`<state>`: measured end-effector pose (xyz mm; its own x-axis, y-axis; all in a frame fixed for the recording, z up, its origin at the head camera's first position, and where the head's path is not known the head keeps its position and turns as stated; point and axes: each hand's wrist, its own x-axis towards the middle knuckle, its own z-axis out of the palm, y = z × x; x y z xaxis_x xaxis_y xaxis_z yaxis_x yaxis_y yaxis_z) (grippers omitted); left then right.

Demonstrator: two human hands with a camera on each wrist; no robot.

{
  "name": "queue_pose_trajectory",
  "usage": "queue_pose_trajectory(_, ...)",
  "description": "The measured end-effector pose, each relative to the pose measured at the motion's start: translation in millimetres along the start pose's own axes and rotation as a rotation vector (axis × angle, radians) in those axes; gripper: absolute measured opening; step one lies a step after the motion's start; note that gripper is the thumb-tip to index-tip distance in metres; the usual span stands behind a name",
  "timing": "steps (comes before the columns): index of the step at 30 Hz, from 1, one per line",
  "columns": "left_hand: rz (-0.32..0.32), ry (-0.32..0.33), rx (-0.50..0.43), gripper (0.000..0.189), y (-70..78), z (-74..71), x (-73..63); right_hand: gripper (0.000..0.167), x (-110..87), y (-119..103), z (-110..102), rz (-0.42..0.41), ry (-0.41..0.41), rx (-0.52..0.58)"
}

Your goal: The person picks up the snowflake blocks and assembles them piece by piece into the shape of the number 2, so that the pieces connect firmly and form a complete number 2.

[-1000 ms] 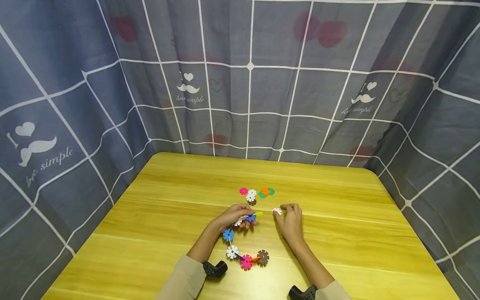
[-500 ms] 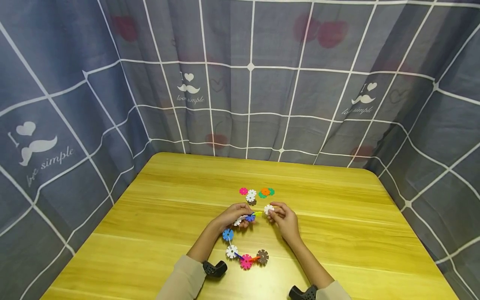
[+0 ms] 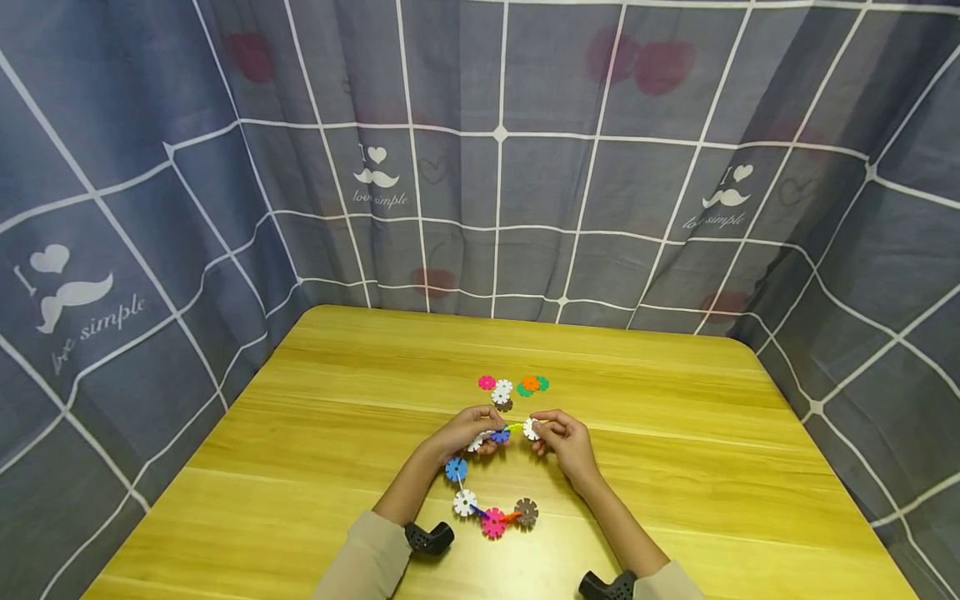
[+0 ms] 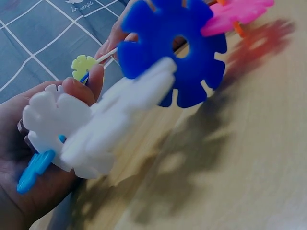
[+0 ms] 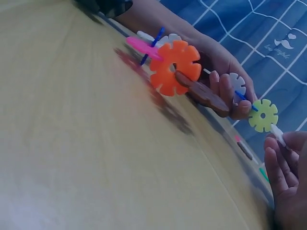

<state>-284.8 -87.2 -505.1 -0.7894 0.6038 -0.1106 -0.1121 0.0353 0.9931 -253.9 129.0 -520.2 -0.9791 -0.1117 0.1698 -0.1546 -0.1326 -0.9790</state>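
My left hand grips a chain of slotted plastic snowflake discs near its far end, by a blue disc. A yellow-green disc sticks out past those fingers. Between thumb and fingers my right hand pinches a white snowflake disc, its edge right at the yellow-green one. The chain curves back toward me through a light blue disc, a white disc, a pink disc and an orange disc to a brown disc. My left palm hides part of it.
Beyond the hands, loose discs lie on the wooden table: a pink one, white ones, a brown one, an orange one and green ones. A checked curtain surrounds the table's back and sides.
My right hand has lifted the white disc off the table and brought it left, up to the yellow-green disc. The left hand and chain have stayed almost still.
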Motion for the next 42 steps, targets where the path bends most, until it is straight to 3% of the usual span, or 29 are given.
queue_pose_trajectory(7,-0.011,-0.018,0.011,0.016,0.7,1.8,-2.1,0.024,-1.5,2.1,1.1,-0.01,0.023,-0.029)
queue_pose_trajectory(14,0.007,-0.034,-0.014,0.014,-0.4,3.2,-2.4,0.029,-3.1,2.2,0.9,-0.054,-0.055,-0.038)
queue_pose_trajectory(22,0.026,-0.04,0.017,0.015,0.0,2.4,-1.3,0.026,1.1,2.0,-1.7,-0.023,-0.118,-0.008)
queue_pose_trajectory(27,0.075,-0.053,0.025,0.014,0.2,2.0,-1.9,0.026,4.8,3.8,0.1,-0.015,-0.109,-0.001)
queue_pose_trajectory(30,0.058,-0.035,0.018,0.015,-1.1,1.8,-1.9,0.029,7.4,5.8,2.5,-0.044,-0.073,-0.026)
queue_pose_trajectory(34,-0.008,0.042,-0.022,0.018,-1.6,0.9,-0.8,0.033,17.0,8.2,3.8,-0.165,0.033,-0.186)
queue_pose_trajectory(37,-0.035,0.075,-0.064,0.018,-1.9,-0.4,0.4,0.032,27.5,10.7,0.7,-0.257,0.127,-0.374)
queue_pose_trajectory(39,-0.037,0.071,-0.081,0.016,-2.1,-0.9,0.9,0.032,34.1,12.8,-2.3,-0.288,0.131,-0.527)
queue_pose_trajectory(42,-0.037,0.052,-0.098,0.015,-2.5,-1.3,0.8,0.042,40.3,15.3,-5.1,-0.314,0.039,-0.794)
